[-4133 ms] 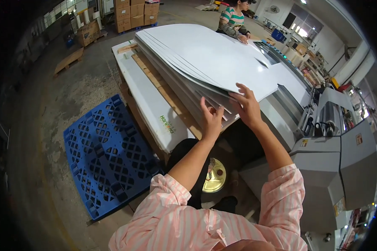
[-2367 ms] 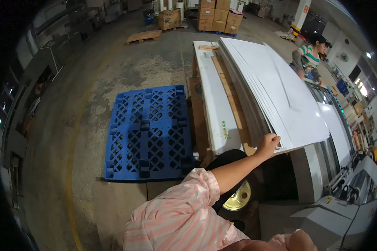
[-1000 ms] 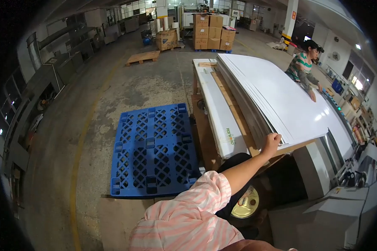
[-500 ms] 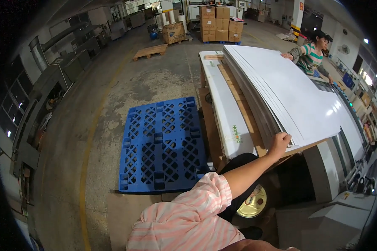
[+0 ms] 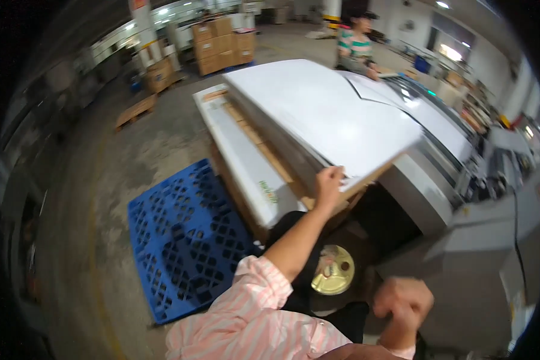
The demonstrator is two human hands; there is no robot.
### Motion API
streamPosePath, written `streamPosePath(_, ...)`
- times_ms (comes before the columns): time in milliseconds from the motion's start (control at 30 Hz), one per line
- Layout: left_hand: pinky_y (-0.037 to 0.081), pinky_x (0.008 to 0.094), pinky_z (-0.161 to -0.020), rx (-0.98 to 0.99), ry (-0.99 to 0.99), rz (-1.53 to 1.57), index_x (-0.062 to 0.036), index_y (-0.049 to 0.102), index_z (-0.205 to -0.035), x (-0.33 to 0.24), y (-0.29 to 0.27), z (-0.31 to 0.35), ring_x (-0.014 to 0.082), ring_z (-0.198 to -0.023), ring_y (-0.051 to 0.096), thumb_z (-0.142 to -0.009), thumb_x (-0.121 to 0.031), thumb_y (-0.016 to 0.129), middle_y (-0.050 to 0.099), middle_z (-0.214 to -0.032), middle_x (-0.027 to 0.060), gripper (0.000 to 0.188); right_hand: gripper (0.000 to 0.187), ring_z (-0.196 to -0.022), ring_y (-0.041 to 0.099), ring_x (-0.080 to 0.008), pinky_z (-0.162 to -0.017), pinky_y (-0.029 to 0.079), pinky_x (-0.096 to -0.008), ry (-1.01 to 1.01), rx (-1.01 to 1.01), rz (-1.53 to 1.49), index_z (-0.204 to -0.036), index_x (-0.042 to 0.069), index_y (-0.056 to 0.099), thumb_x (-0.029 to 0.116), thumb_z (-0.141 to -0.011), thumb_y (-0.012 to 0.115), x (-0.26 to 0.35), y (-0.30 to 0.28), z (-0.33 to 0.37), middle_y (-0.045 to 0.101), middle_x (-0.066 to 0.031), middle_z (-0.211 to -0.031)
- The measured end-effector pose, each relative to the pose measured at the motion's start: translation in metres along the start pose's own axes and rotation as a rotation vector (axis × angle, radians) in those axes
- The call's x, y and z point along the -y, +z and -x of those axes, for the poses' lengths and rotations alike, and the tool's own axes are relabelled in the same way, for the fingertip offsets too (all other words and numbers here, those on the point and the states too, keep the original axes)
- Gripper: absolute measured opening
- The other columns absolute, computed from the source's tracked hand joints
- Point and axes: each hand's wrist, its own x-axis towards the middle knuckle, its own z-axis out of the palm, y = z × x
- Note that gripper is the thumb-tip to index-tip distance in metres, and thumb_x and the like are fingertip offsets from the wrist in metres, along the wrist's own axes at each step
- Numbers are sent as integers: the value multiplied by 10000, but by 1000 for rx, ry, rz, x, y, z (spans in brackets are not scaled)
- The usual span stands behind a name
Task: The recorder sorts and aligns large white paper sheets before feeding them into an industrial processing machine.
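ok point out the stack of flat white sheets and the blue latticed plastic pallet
Stack of flat white sheets (image 5: 324, 120), head view: top sheet's surface.
Blue latticed plastic pallet (image 5: 188, 238), head view: middle of its upper side.

On my feed, plain white fills the sheets (image 5: 336, 114) between 1 and 2 o'clock. I get white again on the slab (image 5: 237, 147) between 10 and 11, marked in green and orange, with light brown on the wooden strip (image 5: 255, 139) beside it. The pallet (image 5: 168, 231) at 8 is strong blue, patterned with a lattice of holes. At 6 I see a shirt (image 5: 252, 324) in pink and white stripes; at 5, black trousers (image 5: 354, 318) and a pale gold disc (image 5: 336, 279) with a brown spot. I read grey on the machine (image 5: 456, 258) at 4, cardboard brown on the boxes (image 5: 216, 51) at 11, and green and white bands on a co-worker's top (image 5: 353, 45) at 1.
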Motion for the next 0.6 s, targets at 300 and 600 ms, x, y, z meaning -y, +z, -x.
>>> streamPosePath(300,508,277,-648,13,-19,-17,33,593,-1012,35,-26,-47,189,-771,619,-859,-18,478,626,-939,107,198,348,-1163,413,-340,-911,351,-539,1421,269,1219,-1003,74,650,305,-800,487,-260,-62,253,520,-144,-1187)
streamPosePath(600,495,284,-795,156,-6,89,90,519,-990,19,-8,-17,184,-851,526,-901,-169,536,497,-913,107,275,367,-1079,498,-381,-873,432,-507,1691,-292,854,-1130,153,591,318,-817,493,-251,-42,321,538,-116,-1189)
